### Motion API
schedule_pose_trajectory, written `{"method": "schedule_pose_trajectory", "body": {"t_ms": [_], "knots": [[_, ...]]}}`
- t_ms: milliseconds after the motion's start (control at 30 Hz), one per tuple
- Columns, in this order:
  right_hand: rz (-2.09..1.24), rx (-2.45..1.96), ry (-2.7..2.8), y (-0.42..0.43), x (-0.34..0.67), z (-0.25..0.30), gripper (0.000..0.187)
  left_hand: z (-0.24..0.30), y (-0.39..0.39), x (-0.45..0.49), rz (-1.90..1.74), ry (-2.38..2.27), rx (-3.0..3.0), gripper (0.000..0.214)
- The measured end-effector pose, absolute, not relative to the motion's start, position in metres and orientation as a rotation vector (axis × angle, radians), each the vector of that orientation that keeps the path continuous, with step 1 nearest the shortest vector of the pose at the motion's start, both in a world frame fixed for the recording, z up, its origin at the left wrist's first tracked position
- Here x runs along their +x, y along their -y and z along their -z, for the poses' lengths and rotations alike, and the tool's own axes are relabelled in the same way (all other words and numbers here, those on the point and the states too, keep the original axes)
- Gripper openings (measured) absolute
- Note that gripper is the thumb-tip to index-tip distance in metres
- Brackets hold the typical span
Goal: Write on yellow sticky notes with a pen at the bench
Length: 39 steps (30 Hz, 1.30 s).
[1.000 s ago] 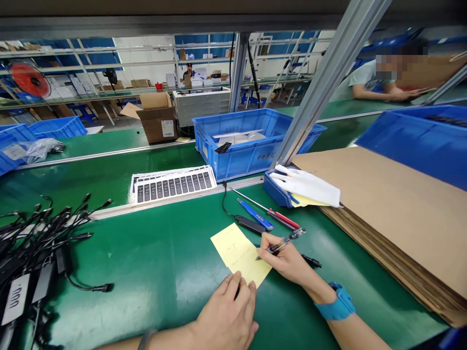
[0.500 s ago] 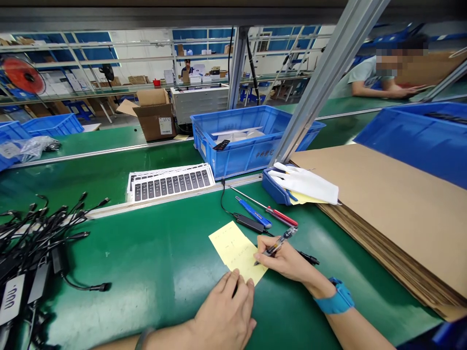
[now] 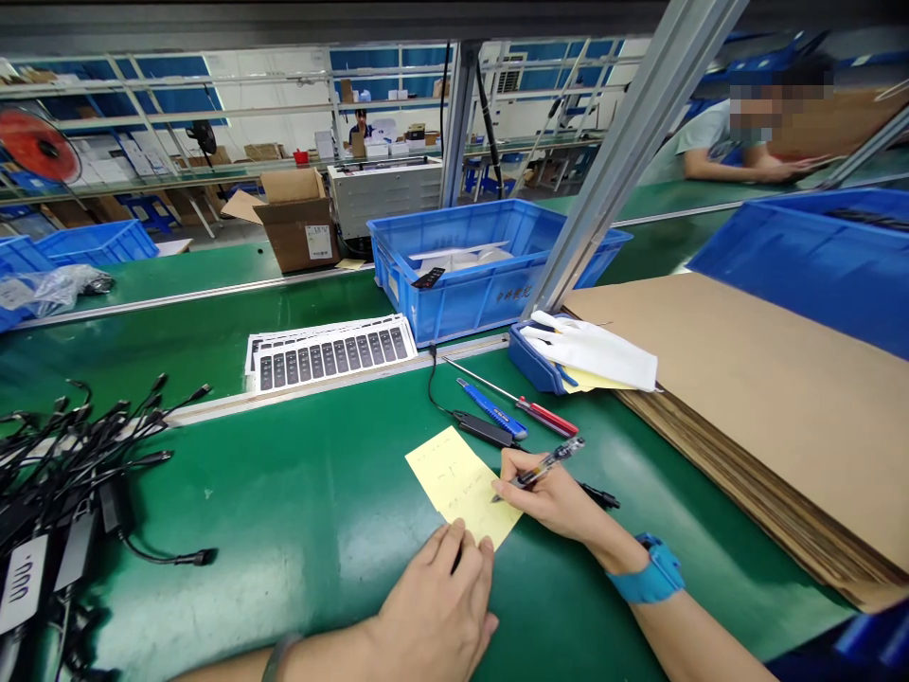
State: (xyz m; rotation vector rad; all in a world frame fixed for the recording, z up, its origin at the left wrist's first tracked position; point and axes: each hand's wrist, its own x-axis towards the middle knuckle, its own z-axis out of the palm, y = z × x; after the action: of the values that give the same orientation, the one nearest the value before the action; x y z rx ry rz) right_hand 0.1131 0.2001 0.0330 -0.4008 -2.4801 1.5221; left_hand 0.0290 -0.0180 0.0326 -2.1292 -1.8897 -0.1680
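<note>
A yellow sheet of paper [image 3: 453, 474] with faint handwriting lies on the green tabletop. My right hand [image 3: 543, 497] grips a clear-barrelled pen [image 3: 548, 461], its tip at the paper's right part. Fingertips of my left hand [image 3: 441, 597] rest flat on the paper's near corner, holding nothing. Just beyond the paper lie a black cable controller [image 3: 485, 429], a blue utility knife [image 3: 493, 409] and a red-handled screwdriver [image 3: 546, 415]. Part of the controller's cable is hidden behind my right hand.
Black cables [image 3: 78, 483] pile up at the left. Sticker sheets [image 3: 330, 358] lie by a blue bin [image 3: 461, 313]. A white glove [image 3: 603, 355] covers a small blue tray [image 3: 529, 365]. Stacked cardboard [image 3: 753, 379] fills the right side, with a person [image 3: 717, 152] beyond.
The pen has shifted slightly on the paper and tilts a little differently in my right hand. My left hand stays in place. The whole view has moved marginally.
</note>
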Motion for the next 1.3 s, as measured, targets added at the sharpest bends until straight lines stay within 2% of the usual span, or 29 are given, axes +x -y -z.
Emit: {"method": "schedule_pose_trajectory", "body": {"t_ms": [233,500,600,700,733,833,900,967,1100,1300], "knots": [[-1.52,-0.388,2.426,-0.202,0.114,-0.031,0.035,-0.031,0.019,0.028,0.192,1.888,-2.118,0.051],[-1.814,-0.446,2.12,-0.206,0.115,-0.032,0.04,-0.039,0.019,0.025,0.256,2.004,-2.23,0.05],[-1.798,-0.46,2.087,-0.2,0.112,-0.035,0.038,-0.048,0.018,0.021,0.349,2.286,-2.294,0.034],[-1.687,-0.493,2.209,-0.193,0.113,-0.043,0.046,-0.055,0.017,0.013,0.557,2.583,-2.185,0.018],[-1.629,-0.5,2.27,-0.191,0.115,-0.045,0.048,-0.057,0.016,0.009,0.638,2.676,-2.097,0.018],[-1.481,-0.498,2.411,-0.184,0.128,-0.05,0.047,-0.062,0.012,-0.006,0.804,2.884,-1.795,0.055],[-1.376,-0.501,2.463,-0.176,0.139,-0.046,0.038,-0.066,0.006,-0.018,0.79,2.939,-1.661,0.081],[-1.245,-0.521,2.497,-0.165,0.149,-0.036,0.029,-0.07,-0.001,-0.029,0.685,2.972,-1.621,0.095],[-1.072,-0.566,2.567,-0.144,0.16,-0.016,0.032,-0.08,-0.014,-0.041,0.411,3.041,-1.731,0.09],[-0.976,-0.596,2.495,-0.135,0.163,-0.001,0.034,-0.089,-0.023,-0.034,0.336,3.138,-1.764,0.079]]}}
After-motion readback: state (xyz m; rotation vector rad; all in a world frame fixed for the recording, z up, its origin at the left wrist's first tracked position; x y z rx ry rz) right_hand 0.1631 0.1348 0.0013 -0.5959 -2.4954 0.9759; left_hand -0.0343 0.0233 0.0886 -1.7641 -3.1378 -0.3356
